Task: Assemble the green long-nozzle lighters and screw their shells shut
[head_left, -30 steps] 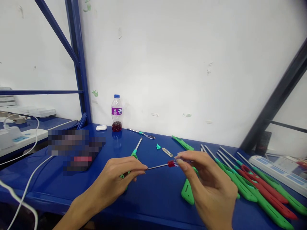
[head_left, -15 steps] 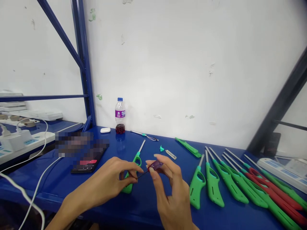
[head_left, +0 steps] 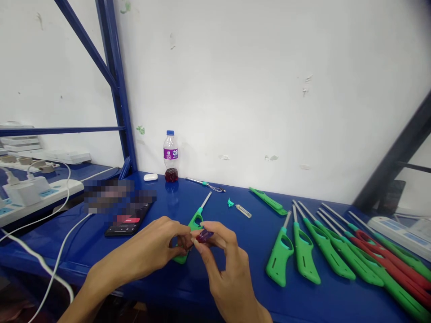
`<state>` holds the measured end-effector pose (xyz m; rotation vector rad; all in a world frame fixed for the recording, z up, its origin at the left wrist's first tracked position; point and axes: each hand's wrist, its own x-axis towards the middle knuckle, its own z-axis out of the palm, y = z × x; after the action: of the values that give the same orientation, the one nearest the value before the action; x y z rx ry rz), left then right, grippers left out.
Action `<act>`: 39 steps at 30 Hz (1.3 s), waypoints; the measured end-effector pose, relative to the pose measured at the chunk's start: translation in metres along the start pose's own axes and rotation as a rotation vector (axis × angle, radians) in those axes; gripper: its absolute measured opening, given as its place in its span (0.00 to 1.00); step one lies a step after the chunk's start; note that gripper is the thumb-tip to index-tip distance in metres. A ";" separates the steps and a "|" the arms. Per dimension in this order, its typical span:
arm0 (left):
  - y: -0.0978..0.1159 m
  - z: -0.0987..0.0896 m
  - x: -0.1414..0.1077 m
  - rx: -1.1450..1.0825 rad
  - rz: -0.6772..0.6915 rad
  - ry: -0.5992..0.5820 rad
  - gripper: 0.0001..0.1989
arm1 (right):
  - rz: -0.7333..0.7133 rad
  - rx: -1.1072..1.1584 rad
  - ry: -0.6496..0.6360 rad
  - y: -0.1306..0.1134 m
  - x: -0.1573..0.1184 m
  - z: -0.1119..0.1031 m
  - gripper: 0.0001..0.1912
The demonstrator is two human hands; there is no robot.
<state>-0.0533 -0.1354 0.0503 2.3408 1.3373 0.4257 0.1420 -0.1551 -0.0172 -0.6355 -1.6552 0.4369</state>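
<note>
Fingers, right hand (head_left: 232, 269): thumb and index pinching the screwdriver with translucent purple handle and red collar (head_left: 204, 235).
Fingers, left hand (head_left: 151, 244): thumb and fingertips drawn in, right at the screwdriver's front end; can't tell whether they grip its shaft, it's hidden.
Wall (head_left: 235, 89): white, scuffed, with green flecks and peeling spots.
Table (head_left: 262, 233): glossy blue top, running up to the wall.
Uprights: blue metal post with diagonal brace (head_left: 112, 49) at left, dark slanted post (head_left: 393, 170) at right.
Lighter row: long-nosed lighters with green or red plastic grips and metal tubes (head_left: 306, 258), fanned out right of the hands, several overlapping at the far end.
Power strips: white one with plugs (head_left: 67, 187) far left; white-and-blue one (head_left: 400, 233) beyond the row.
Lighter at hands: single green plastic long-nosed lighter (head_left: 181, 259), lying on the table behind the fingers, partly covered, tube pointing away.
Screwdriver: held over that lighter, between both hands.
Bottle: clear plastic, purple label, blue cap, dark red liquid low down (head_left: 171, 154), upright by the wall.
Phone: black, flat (head_left: 123, 228), left of the left hand, partly pixelated.
Shell: slim green plastic piece (head_left: 266, 201), near the wall.
Smallest: teal plastic bit (head_left: 230, 202), just beside a slim clear part (head_left: 243, 211).
</note>
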 end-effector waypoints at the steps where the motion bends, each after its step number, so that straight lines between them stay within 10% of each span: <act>1: 0.001 -0.001 -0.001 -0.004 -0.012 -0.007 0.09 | 0.007 0.003 0.009 0.000 0.001 -0.001 0.26; 30: -0.009 0.015 0.011 -0.245 0.072 -0.051 0.10 | 0.101 -0.003 -0.040 -0.004 0.010 -0.016 0.25; 39: -0.012 -0.007 0.001 -0.133 0.068 -0.035 0.08 | 0.125 0.124 0.005 -0.007 0.008 -0.007 0.15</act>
<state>-0.0649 -0.1277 0.0507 2.2788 1.1789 0.4775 0.1469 -0.1564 -0.0054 -0.6491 -1.5755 0.6232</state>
